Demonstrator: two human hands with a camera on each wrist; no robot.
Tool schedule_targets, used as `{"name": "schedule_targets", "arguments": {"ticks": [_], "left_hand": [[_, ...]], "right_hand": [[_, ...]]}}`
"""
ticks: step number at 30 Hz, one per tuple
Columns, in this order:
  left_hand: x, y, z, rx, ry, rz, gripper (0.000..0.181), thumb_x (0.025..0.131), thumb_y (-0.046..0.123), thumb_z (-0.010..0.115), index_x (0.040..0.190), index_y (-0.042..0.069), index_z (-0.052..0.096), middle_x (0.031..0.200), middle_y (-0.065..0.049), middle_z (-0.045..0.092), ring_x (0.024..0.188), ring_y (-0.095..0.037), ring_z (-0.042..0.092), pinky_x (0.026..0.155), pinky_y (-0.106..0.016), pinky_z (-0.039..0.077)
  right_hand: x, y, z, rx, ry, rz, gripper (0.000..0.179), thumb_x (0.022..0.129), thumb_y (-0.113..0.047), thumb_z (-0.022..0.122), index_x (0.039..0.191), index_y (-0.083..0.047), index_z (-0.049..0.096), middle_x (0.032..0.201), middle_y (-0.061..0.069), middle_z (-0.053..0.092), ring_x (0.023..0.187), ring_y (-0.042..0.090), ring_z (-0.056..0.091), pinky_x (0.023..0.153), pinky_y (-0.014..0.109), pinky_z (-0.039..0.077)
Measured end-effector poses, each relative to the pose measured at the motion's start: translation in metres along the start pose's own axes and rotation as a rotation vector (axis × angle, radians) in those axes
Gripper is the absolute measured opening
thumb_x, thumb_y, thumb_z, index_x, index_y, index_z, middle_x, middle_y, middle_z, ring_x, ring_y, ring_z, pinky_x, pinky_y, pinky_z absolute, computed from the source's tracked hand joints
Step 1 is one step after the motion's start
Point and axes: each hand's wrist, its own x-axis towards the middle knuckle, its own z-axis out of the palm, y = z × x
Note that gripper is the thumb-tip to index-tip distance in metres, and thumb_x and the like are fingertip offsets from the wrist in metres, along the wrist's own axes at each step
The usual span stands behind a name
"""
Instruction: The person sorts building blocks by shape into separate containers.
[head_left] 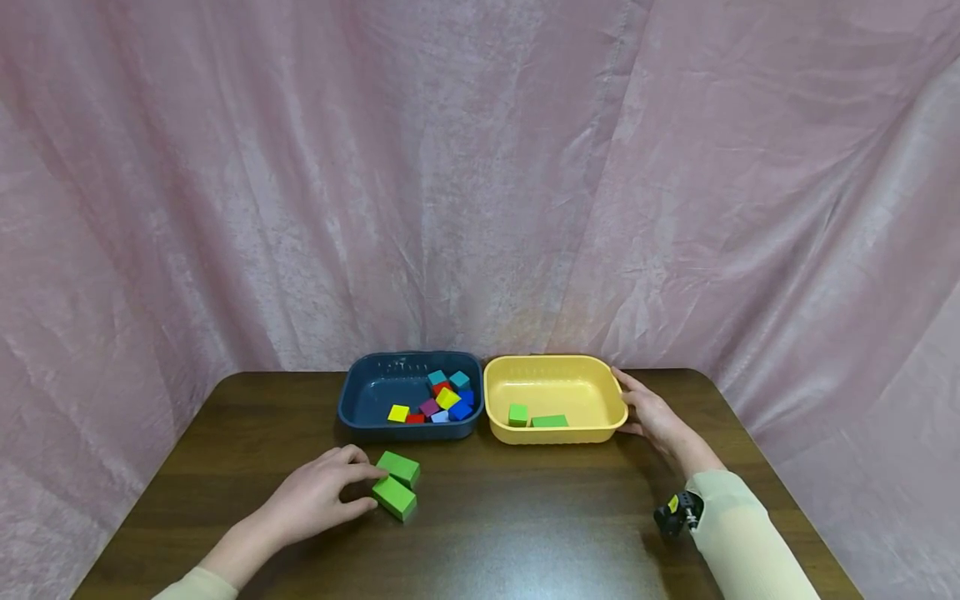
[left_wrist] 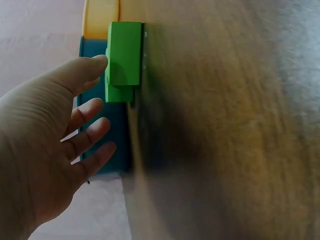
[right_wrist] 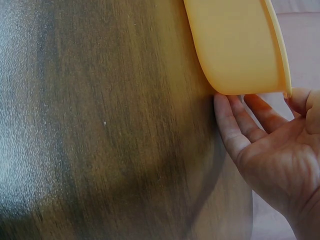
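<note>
Two green rectangular blocks lie side by side on the table, a nearer block (head_left: pixel 394 497) and a farther block (head_left: pixel 400 468). My left hand (head_left: pixel 318 493) is at their left, index fingertip right by the blocks and thumb beside the nearer one. In the left wrist view the other fingers of that hand (left_wrist: pixel 92 135) are spread and loosely bent. My right hand (head_left: pixel 660 421) rests against the right end of a yellow tray (head_left: pixel 585 387). Its fairly straight fingers (right_wrist: pixel 231 125) meet the tray's end wall, with the thumb at the rim.
A dark blue tray (head_left: pixel 375 400) stands left of the yellow one, holding several small cubes in yellow, red, blue, teal and purple. Inside the yellow tray are a green cube (head_left: pixel 518 415) and a green block (head_left: pixel 550 421). A pink curtain (head_left: pixel 480 183) hangs behind the wooden table (head_left: pixel 517 517).
</note>
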Motion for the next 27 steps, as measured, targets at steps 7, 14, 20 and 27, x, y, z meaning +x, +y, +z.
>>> {"name": "schedule_targets", "arguments": {"ticks": [7,14,20,27], "left_hand": [[-0.008,-0.004,0.005,0.045,0.035,0.010,0.039,0.088,0.040,0.080,0.126,0.036,0.073,0.105,0.017,0.055,0.090,-0.002,0.050,0.069,-0.026,0.048],[-0.017,-0.010,0.009,0.070,0.039,0.060,0.041,0.092,0.037,0.077,0.133,0.041,0.069,0.108,0.017,0.055,0.088,-0.002,0.049,0.067,-0.025,0.047],[-0.021,-0.013,0.011,0.063,0.064,0.111,0.038,0.093,0.037,0.077,0.130,0.042,0.071,0.108,0.018,0.056,0.089,-0.002,0.050,0.067,-0.024,0.047],[-0.020,-0.009,0.012,0.018,0.062,0.034,0.035,0.090,0.050,0.077,0.123,0.041,0.073,0.107,0.021,0.054,0.092,-0.001,0.052,0.070,-0.027,0.051]], "right_hand": [[0.000,0.001,0.000,-0.008,-0.002,-0.008,0.063,0.109,-0.012,0.032,0.167,-0.021,0.010,0.170,0.015,0.001,0.143,0.041,0.033,0.103,0.054,0.048],[0.000,-0.001,0.000,0.014,-0.008,-0.002,0.063,0.108,-0.011,0.031,0.167,-0.022,0.009,0.170,0.016,0.001,0.146,0.042,0.028,0.104,0.056,0.046],[0.001,-0.001,-0.001,0.016,-0.003,0.006,0.063,0.109,-0.011,0.030,0.167,-0.023,0.010,0.170,0.015,0.000,0.146,0.043,0.029,0.104,0.055,0.046],[0.002,-0.001,-0.001,0.013,0.004,0.010,0.063,0.109,-0.011,0.031,0.167,-0.023,0.010,0.170,0.016,0.000,0.145,0.042,0.030,0.104,0.056,0.046]]}}
